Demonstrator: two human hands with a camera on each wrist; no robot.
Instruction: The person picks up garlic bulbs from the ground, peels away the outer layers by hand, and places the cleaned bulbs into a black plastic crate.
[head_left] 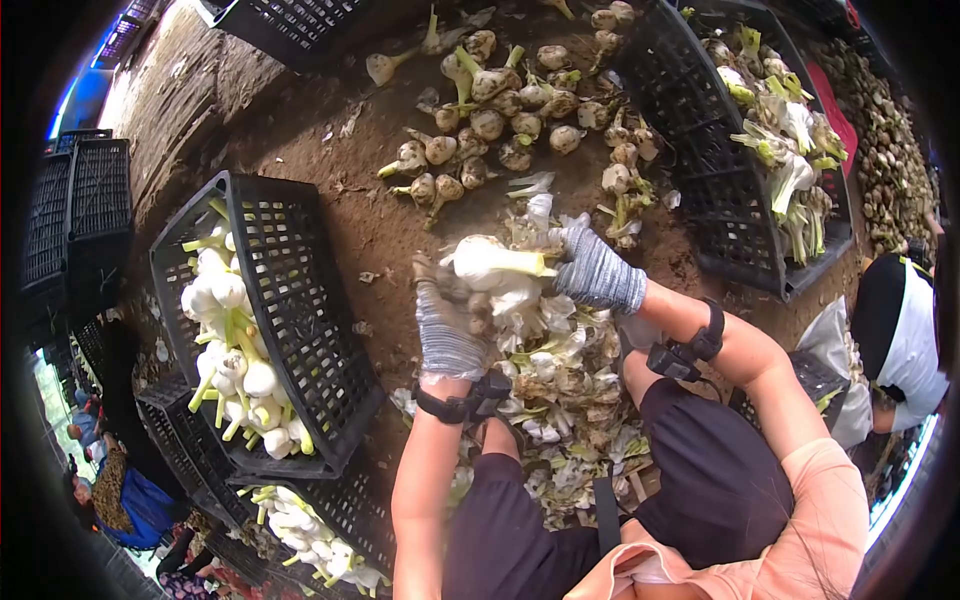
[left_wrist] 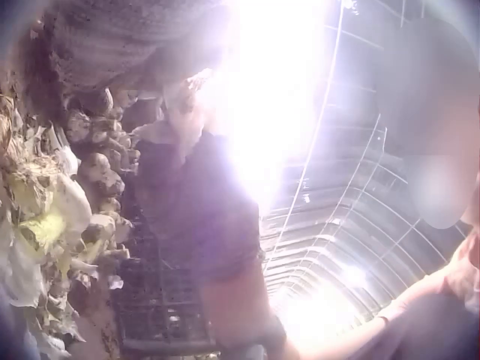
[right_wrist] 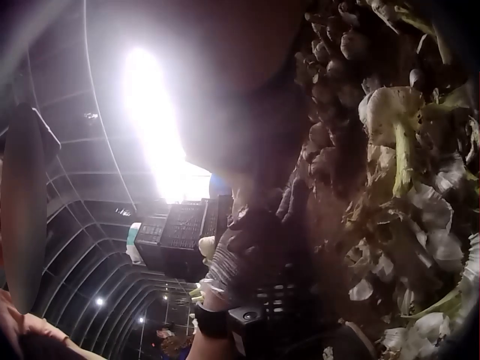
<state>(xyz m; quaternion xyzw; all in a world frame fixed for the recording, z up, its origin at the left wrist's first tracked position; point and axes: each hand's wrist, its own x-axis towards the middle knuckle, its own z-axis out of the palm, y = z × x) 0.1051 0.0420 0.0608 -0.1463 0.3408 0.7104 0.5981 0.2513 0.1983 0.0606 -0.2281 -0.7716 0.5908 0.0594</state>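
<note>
A white garlic bulb (head_left: 482,260) shows between my hands, its cut stem pointing toward the right fingers. The right wrist view has a bulb (right_wrist: 386,112) over papery peelings, its stem end free. Another view of a bulb (left_wrist: 71,202) among peelings comes from the left wrist. My left hand (head_left: 447,325), in a grey knit glove, is motion-blurred just left of and below the bulb. My right hand (head_left: 597,272), gloved alike, has its fingers right at the stem end. I cannot tell whether either hand grips anything.
Soiled garlic bulbs (head_left: 505,105) lie on the dirt ahead. A black crate (head_left: 300,270) of white bulbs stands left; another crate (head_left: 690,150) with stemmed garlic stands right. Peelings (head_left: 570,400) heap between my knees. Another person (head_left: 895,330) is at the far right.
</note>
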